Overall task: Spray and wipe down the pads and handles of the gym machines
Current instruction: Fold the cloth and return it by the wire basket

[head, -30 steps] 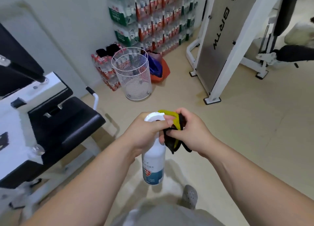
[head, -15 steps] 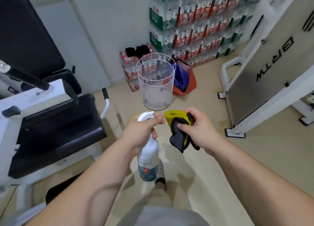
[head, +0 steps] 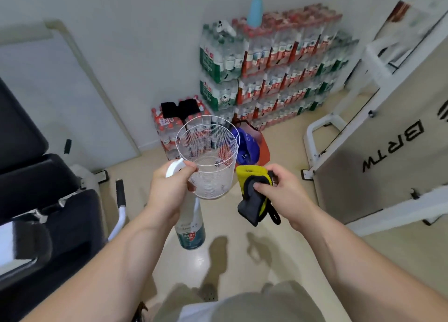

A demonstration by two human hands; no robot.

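Beige floor (head: 242, 273) ahead holds a wire basket (head: 208, 156); left fingers (head: 186, 170) grip spray bottle (head: 191, 227), right fingers (head: 263, 188) pinch cloth (head: 253, 200).

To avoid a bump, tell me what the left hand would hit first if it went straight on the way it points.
Probably the wire basket, right ahead of the left hand and its spray bottle. Depth is unclear; it may pass over toward the stacked water bottles.
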